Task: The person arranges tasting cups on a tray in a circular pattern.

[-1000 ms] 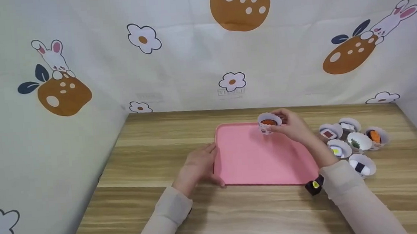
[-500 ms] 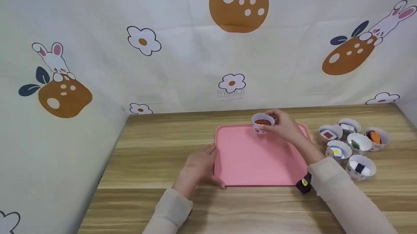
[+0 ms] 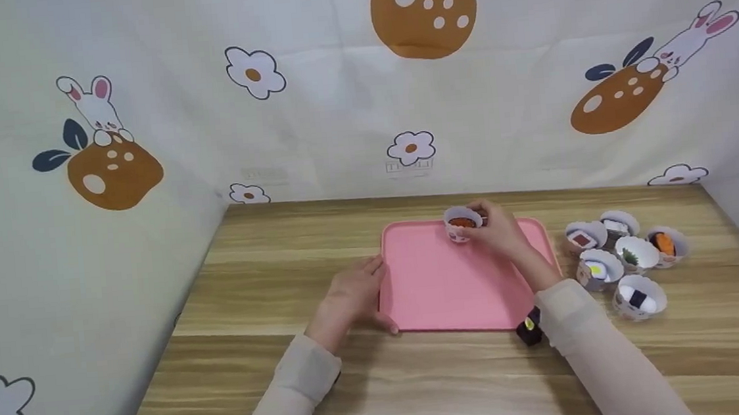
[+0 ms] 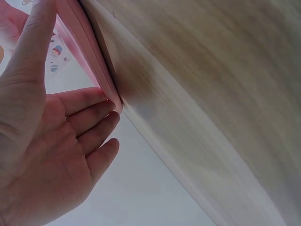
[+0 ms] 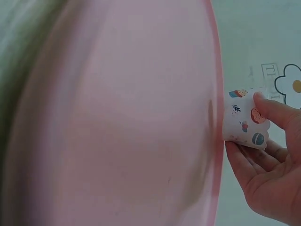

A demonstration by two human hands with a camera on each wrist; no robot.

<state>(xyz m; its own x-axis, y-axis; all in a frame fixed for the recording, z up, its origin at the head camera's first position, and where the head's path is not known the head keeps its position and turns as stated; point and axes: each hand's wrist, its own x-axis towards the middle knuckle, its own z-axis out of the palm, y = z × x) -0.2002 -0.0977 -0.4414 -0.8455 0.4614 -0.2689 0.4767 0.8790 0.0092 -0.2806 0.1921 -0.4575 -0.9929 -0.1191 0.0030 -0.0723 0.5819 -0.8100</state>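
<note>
My right hand (image 3: 500,233) pinches a small white printed paper baking cup (image 3: 455,234) with an orange-red filling, at the back of the pink tray (image 3: 455,286). In the right wrist view, the thumb presses the side of the cup (image 5: 242,127) while the fingers support the other side; its base lines up with the tray. My left hand (image 3: 353,293) rests against the tray's left edge, fingers fairly straight. The left wrist view has the fingertips of this hand (image 4: 61,141) touching the tray rim (image 4: 96,61), with the thumb apart from them.
Several more paper cups stand grouped to the right of the tray, including one with an orange topping (image 3: 664,244) and one with a black-banded white piece (image 3: 639,298). A black object with a yellow mark (image 3: 529,328) sits at my right wrist. A patterned cloth (image 3: 335,104) hangs behind the wooden table (image 3: 251,296).
My right hand has carried the paper cup a little to the left, then lowered it slightly toward the tray. The left hand has stayed at the tray's edge.
</note>
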